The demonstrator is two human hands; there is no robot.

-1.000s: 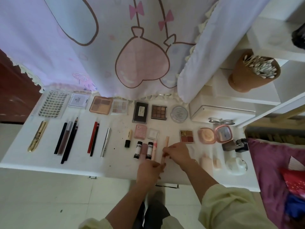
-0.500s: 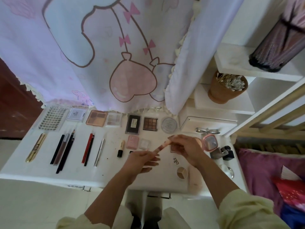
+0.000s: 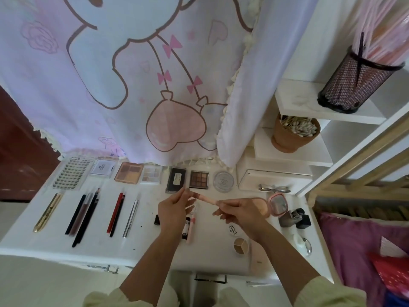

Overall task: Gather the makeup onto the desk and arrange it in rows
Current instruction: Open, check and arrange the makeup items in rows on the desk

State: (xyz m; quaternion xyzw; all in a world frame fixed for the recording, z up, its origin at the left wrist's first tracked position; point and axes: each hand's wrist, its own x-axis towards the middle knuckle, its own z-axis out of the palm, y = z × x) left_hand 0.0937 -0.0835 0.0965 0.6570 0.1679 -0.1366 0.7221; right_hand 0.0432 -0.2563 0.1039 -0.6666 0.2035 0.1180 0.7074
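A slim pink stick (image 3: 204, 198) is held level in the air between the two hands, above the white desk (image 3: 146, 242); its left end is pinched by the thumb and fingertips of the left hand (image 3: 172, 210); its right end is gripped by the curled fingers of the right hand (image 3: 242, 214); whether the stick is in one piece or two cannot be told.

Directly under the left hand two small tubes (image 3: 190, 228) are laid side by side, partly hidden by the wrist; a short black lipstick (image 3: 157, 219) is set just to the left of that hand.

Just beyond the hands a black case (image 3: 176, 179), a brown eyeshadow palette (image 3: 199, 179) and a round clear jar (image 3: 224, 181) are lined up.

Further left of the left hand a silver pen (image 3: 131, 218), a red and a black pencil (image 3: 116, 212), a cluster of dark pencils (image 3: 83, 216) and a gold tube (image 3: 47, 212) are laid in a row; behind them a lash tray (image 3: 69, 173), a white box (image 3: 103, 169), a peach palette (image 3: 128, 172) and a pale palette (image 3: 151, 173) are ranged.

Right of the right hand an open pink compact (image 3: 277, 203) and dark bottles (image 3: 294, 218) are seen; nearer than that hand a lettered white lid (image 3: 232, 229) and a three-shade pot (image 3: 241, 245) are placed.

A printed curtain (image 3: 110, 74) is hung behind the desk.
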